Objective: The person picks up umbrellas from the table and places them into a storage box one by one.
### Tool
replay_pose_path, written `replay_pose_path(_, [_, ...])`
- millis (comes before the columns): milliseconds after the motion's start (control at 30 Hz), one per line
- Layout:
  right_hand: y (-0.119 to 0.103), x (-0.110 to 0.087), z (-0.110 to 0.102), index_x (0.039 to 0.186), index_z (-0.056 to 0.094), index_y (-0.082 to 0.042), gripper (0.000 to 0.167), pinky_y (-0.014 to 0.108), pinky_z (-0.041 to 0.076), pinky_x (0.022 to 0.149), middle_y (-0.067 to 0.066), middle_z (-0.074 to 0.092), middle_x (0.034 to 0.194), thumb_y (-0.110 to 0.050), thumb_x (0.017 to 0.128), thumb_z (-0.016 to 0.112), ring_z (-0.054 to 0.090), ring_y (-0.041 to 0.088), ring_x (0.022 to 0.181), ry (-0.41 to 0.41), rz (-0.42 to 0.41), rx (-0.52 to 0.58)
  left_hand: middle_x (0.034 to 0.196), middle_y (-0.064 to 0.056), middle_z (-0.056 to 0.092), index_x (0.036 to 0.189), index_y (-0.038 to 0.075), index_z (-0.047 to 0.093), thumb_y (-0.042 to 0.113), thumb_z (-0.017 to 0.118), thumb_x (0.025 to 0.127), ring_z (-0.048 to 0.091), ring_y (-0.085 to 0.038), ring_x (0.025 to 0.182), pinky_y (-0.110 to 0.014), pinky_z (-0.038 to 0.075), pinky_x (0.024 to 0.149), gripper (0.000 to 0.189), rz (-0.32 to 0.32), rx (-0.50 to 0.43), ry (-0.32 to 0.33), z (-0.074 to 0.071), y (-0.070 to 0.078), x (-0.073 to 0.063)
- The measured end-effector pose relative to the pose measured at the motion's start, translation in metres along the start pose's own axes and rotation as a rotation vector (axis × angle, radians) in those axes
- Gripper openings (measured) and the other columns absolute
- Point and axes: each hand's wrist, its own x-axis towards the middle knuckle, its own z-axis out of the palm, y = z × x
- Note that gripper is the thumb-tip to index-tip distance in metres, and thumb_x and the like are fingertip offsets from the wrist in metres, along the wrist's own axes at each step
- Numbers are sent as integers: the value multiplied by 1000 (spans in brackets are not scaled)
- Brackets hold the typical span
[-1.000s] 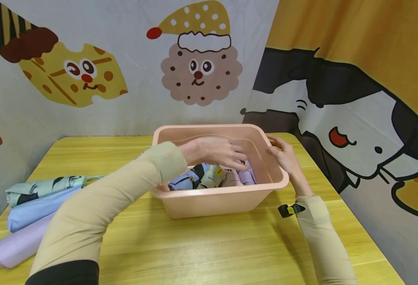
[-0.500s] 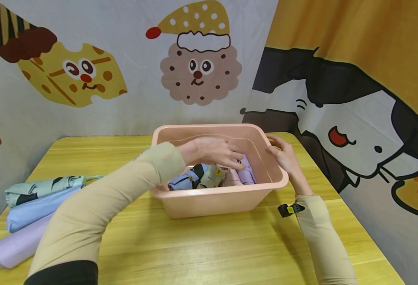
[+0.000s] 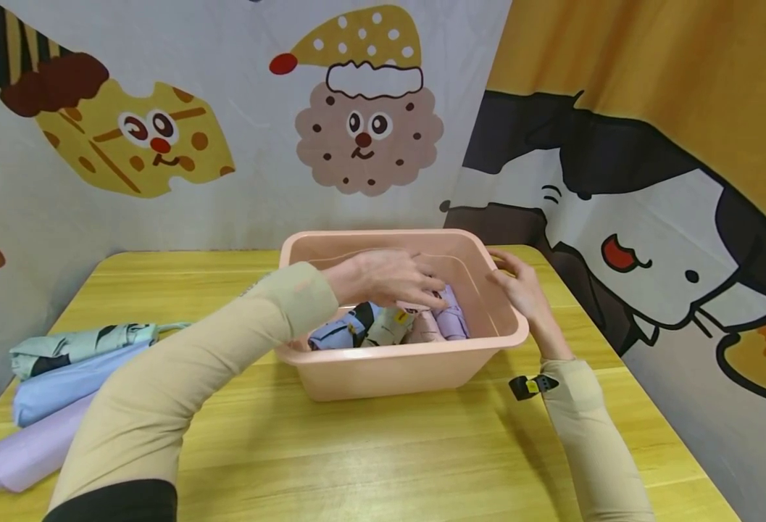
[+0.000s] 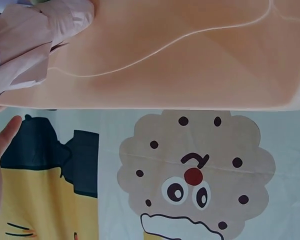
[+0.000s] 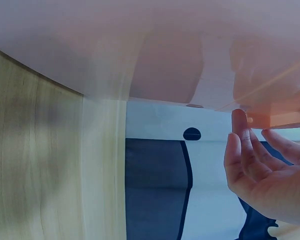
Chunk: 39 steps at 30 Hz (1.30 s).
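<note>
A pink plastic basin [image 3: 389,373] stands on the table, holding rolled folding umbrellas: blue [image 3: 335,333], pale green [image 3: 389,328], pink [image 3: 425,328] and purple [image 3: 451,322]. My left hand [image 3: 392,279] reaches over them, its relaxed fingers overlapping the upper end of the purple one in the head view. One pale umbrella roll [image 4: 30,45] shows in the left wrist view, with the thumb [image 4: 5,137] held apart from it. At the basin's right rim, my right hand [image 3: 522,290] grips the edge; its fingers [image 5: 240,150] lie against the outside in the right wrist view.
On the left of the wooden table [image 3: 356,464] lie three more rolled umbrellas, green [image 3: 89,344], blue [image 3: 72,384] and purple [image 3: 30,449], partly behind the left sleeve [image 3: 154,406]. A cartoon-printed cloth [image 3: 246,210] hangs behind the table and along its right side.
The left fingers have shifted slightly left, and more of the purple umbrella's upper end shows in the basin. My right hand stays at the rim.
</note>
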Motion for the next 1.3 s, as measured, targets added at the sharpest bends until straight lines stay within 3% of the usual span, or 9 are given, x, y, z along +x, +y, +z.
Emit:
replay_pose_path(267, [2,0,1,142,43,-7,50,13,44,76,27,53,133,-19,94,50,57,34,111,-9,11,15,145,2,46,144,33,33,41,54,93,47,-20,132,-46,46,103,56,-32,-16,-87,-3,1,0])
replay_pose_path(433, [2,-1,1,143,42,-8,51,14,44,78,27,52,135,-19,94,50,56,35,112,-14,25,24,142,0,49,143,34,36,54,52,91,49,-22,129,-44,48,99,58,-82,-37,-107,-7,3,0])
replay_pose_path(600, [3,-1,0,143,42,-8,51,11,44,75,27,52,134,-18,94,50,57,34,110,-10,24,24,139,0,53,144,31,37,58,50,90,55,-20,122,-41,50,94,61,-163,-125,-143,-15,4,-2])
replay_pose_path(733, [3,0,0,143,42,-8,50,10,44,75,27,53,134,-18,94,50,57,34,110,-8,22,24,118,-1,67,134,23,51,47,49,95,65,-19,102,-38,53,83,46,-214,-168,-104,-21,1,-4])
replay_pose_path(833, [3,0,0,143,42,-7,50,11,44,75,27,52,134,-17,94,49,57,34,111,-11,18,25,104,0,71,118,20,61,40,48,97,67,-16,90,-35,54,78,32,-237,-179,-53,-24,1,-9])
replay_pose_path(1000, [3,0,1,143,42,-6,50,10,45,74,28,53,133,-17,94,50,58,34,110,-10,12,28,88,7,70,105,22,61,44,53,94,64,-10,74,-31,50,74,26,-310,-238,63,-33,5,-26])
replay_pose_path(1167, [3,1,1,142,43,-7,51,11,45,73,28,53,133,-18,93,50,58,35,109,-1,17,19,84,3,68,102,19,61,32,55,94,63,-17,79,-36,49,79,17,-410,-341,103,-53,5,-47])
replay_pose_path(1300, [3,1,1,142,43,-8,51,13,46,74,26,54,133,-18,93,50,58,36,109,3,25,12,98,-1,71,107,17,64,33,54,94,65,-23,91,-41,50,87,23,-508,-411,106,-61,7,-70])
